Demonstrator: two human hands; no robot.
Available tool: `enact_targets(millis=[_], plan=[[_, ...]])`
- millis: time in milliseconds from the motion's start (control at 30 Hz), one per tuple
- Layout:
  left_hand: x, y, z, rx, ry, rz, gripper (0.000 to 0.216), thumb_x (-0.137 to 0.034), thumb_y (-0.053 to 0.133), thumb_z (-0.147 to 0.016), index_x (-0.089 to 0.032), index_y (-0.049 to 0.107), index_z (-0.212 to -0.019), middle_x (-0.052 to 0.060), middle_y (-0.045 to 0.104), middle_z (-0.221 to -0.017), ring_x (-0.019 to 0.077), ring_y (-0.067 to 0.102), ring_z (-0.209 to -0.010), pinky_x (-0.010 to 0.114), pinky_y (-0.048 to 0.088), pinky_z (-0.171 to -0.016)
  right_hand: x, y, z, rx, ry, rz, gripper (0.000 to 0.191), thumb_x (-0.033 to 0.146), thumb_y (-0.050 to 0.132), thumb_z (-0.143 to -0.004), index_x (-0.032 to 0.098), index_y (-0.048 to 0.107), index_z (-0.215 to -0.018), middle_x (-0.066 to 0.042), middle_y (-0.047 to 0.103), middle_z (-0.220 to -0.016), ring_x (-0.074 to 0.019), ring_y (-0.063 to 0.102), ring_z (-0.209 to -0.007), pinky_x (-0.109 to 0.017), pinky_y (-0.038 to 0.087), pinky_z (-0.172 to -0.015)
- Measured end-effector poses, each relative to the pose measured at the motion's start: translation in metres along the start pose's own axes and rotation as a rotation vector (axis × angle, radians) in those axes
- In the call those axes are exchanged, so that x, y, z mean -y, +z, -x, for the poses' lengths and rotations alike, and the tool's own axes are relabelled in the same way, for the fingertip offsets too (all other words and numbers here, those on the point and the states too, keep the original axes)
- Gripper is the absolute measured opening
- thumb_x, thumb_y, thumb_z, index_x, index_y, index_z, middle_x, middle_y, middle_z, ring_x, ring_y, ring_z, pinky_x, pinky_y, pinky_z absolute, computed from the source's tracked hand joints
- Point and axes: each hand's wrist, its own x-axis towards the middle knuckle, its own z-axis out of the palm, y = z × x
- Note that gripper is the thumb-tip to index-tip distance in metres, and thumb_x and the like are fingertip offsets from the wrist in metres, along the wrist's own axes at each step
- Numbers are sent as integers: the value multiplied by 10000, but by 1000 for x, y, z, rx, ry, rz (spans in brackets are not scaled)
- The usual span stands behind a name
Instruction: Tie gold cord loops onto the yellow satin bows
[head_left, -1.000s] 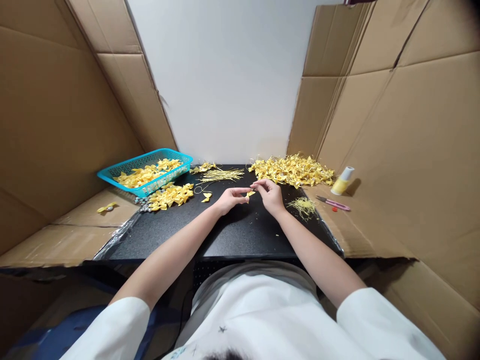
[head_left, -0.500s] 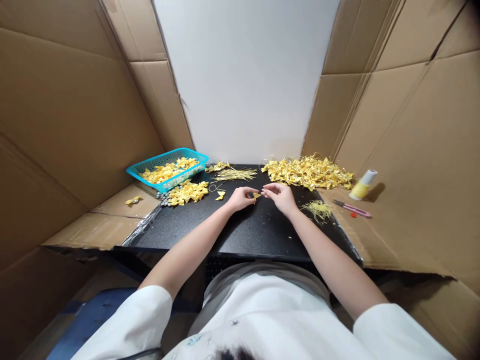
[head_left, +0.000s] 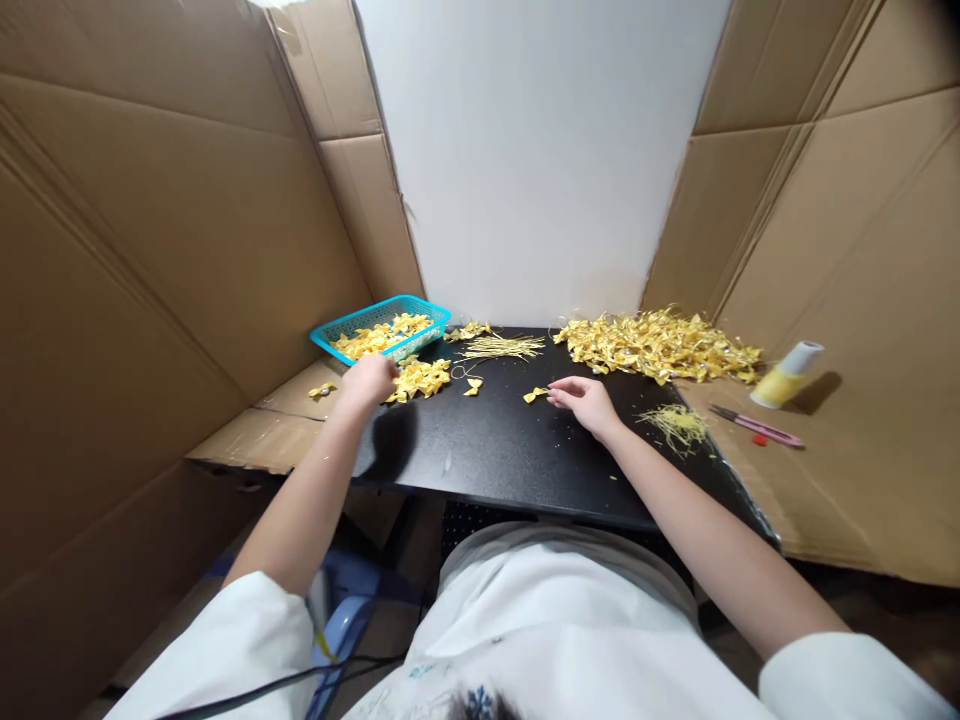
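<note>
My right hand pinches a small yellow ribbon bow between thumb and fingertips, just above the black tabletop. On the left, my left hand hovers in front of the blue basket, over the left side of a pile of yellow bows. Its back faces me and its fingertips are hidden, so any held thing cannot be made out. Between the hands a single yellow bow lies beside a thin loop of cord.
Cut yellow strands lie at the back centre. A large heap of yellow bows covers the back right. Thread clippings, pink-handled snips and a yellow thread spool are at right. Cardboard walls flank the table.
My left hand has let go of the bow and moved left to the pile by the basket. My right hand keeps the bow. The whole view has shifted rightward.
</note>
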Motion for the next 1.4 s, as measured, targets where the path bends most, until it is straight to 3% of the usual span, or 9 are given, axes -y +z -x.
enact_targets(millis=[167,400,633,767,867,900,1033,1133,1400], plan=[[56,-9,14,46,-57,-139,110,-144,706,-507,-195,681,-601,92,726,-733,296,660,-803,282,449,-650,2,1,1,9,-4,-1,393,412,890,-465,160,744,-728,-49,736,-670,-178,701,-597,-338,610,-632],[60,6,8,37,2,-178,33,-179,638,-585,-199,664,-580,105,732,-754,302,665,-848,289,452,-684,5,1,2,-5,-22,9,393,442,881,-471,171,739,-718,-32,724,-637,-161,686,-572,-307,594,-593],[67,-7,5,1,-17,-104,102,-236,642,-600,-188,618,-514,79,686,-612,299,657,-791,287,449,-653,5,2,2,-20,-39,22,384,436,868,-486,161,733,-718,-35,714,-628,-155,668,-554,-313,580,-589],[23,3,17,59,70,131,275,-434,625,-736,-190,725,-813,42,733,-750,215,660,-746,261,475,-659,9,5,4,-25,-54,26,376,435,863,-477,159,724,-692,-23,695,-588,-147,647,-528,-306,569,-572],[-49,34,28,317,249,875,369,-456,774,-642,-151,735,-845,55,717,-706,164,617,-640,267,478,-654,12,6,6,-32,-71,30,372,449,851,-490,166,721,-693,-23,699,-597,-155,652,-545,-318,581,-591],[-75,47,31,336,271,1065,380,-432,822,-592,-131,739,-810,63,705,-677,151,592,-607,272,473,-643,12,7,6,-39,-78,31,372,459,845,-496,170,719,-694,-24,702,-607,-159,656,-557,-325,588,-600],[-154,94,32,343,305,1267,470,-492,835,-545,-139,734,-838,59,718,-772,126,576,-627,282,484,-677,15,6,5,-88,-110,35,370,497,810,-540,182,709,-704,-19,707,-637,-168,670,-605,-333,604,-620],[-173,113,30,394,309,1353,479,-479,845,-530,-137,738,-847,57,717,-790,116,571,-627,291,489,-693,15,5,3,-117,-125,45,347,492,796,-556,186,701,-689,-21,700,-627,-169,665,-597,-327,603,-603],[-167,125,36,428,259,1443,444,-442,855,-532,-140,746,-839,54,719,-796,106,573,-644,282,479,-697,13,7,3,-126,-121,63,312,463,782,-558,182,685,-653,-19,689,-609,-145,623,-524,-309,580,-557]])
